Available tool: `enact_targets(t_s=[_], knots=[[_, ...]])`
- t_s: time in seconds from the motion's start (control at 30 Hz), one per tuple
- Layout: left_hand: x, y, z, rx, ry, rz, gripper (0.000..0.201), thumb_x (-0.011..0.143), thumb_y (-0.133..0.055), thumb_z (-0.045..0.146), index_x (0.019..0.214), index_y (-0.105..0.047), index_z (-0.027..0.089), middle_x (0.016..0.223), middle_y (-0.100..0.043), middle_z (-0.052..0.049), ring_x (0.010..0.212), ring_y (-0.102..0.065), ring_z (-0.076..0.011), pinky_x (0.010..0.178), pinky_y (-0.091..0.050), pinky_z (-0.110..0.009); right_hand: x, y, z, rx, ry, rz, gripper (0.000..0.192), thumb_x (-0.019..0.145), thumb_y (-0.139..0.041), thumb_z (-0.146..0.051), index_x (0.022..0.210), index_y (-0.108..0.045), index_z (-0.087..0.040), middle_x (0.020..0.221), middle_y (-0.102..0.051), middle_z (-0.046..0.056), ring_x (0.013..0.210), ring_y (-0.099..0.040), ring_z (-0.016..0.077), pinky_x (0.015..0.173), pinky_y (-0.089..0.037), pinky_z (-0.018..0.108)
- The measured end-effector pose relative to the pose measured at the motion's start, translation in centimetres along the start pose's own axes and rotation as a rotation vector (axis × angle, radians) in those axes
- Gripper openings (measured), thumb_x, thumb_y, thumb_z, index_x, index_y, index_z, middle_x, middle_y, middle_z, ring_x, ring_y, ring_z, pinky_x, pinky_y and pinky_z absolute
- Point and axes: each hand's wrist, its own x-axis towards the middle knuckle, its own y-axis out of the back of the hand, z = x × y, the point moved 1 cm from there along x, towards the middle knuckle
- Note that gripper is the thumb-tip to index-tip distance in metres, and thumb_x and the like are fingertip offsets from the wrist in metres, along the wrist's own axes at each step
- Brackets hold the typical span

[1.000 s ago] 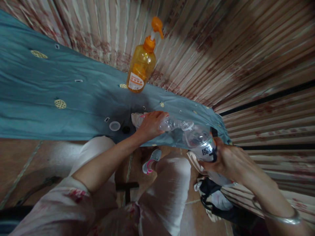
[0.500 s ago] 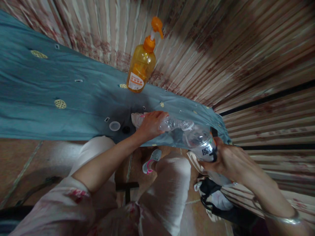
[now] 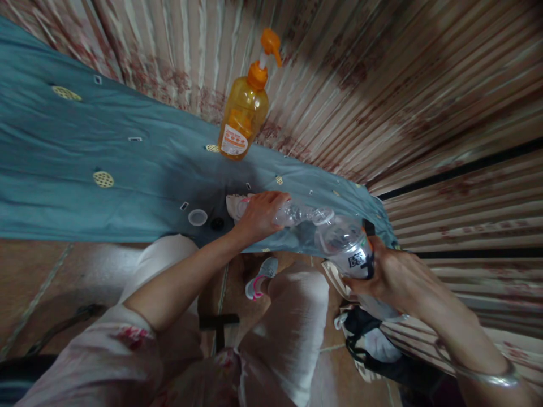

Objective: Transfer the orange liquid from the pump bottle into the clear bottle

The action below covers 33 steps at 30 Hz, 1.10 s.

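My left hand (image 3: 263,213) is wrapped round a small clear plastic bottle (image 3: 286,214), which is held on its side over the blue cloth (image 3: 161,169). Its narrow neck points right. Tilted towards it is a large clear plastic bottle (image 3: 339,234) with a silver and black label, gripped around the body by my right hand (image 3: 382,271). The mouths of the two bottles meet near a pale ring; how far one sits inside the other I cannot make out. A pale shape with pink marks shows at the left of my left hand.
An orange pump bottle (image 3: 244,116) stands at the cloth's back edge, against a pleated curtain (image 3: 339,85). Left of my left hand lie a white round cap (image 3: 197,217) and a small black cap (image 3: 217,223). A dark and white bag (image 3: 373,339) sits on the floor at the right.
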Motion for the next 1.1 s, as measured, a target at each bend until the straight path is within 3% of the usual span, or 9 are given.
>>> enact_targets(t_s=[0.4, 0.9, 1.1], knots=[[0.02, -0.12, -0.05, 0.009, 0.001, 0.008, 0.059, 0.072, -0.079, 0.019, 0.127, -0.059, 0.02, 0.126, -0.069, -0.012, 0.118, -0.065, -0.0302, 0.098, -0.05, -0.044, -0.03, -0.36, 0.28, 0.003, 0.023, 0.052, 0.054, 0.073, -0.064, -0.056, 0.108, -0.053, -0.015, 0.062, -0.07, 0.009, 0.063, -0.072, 0.0336, 0.05, -0.036, 0.03], [0.05, -0.01, 0.05, 0.009, 0.002, 0.009, 0.056, 0.072, -0.077, 0.017, 0.125, -0.059, 0.019, 0.123, -0.07, -0.011, 0.116, -0.065, -0.0302, 0.098, -0.05, -0.044, -0.03, -0.24, 0.13, -0.007, 0.005, 0.022, 0.052, 0.073, -0.065, -0.053, 0.107, -0.052, -0.016, 0.068, -0.073, 0.012, 0.069, -0.074, 0.0346, 0.053, -0.038, 0.031], [0.04, 0.03, 0.18, 0.014, 0.024, -0.009, 0.058, 0.072, -0.078, 0.017, 0.126, -0.059, 0.018, 0.124, -0.07, -0.012, 0.118, -0.065, -0.031, 0.099, -0.05, -0.045, -0.1, -0.14, 0.16, 0.02, 0.008, 0.03, 0.052, 0.072, -0.064, -0.056, 0.105, -0.053, -0.017, 0.064, -0.071, 0.009, 0.061, -0.071, 0.0313, 0.05, -0.036, 0.03]])
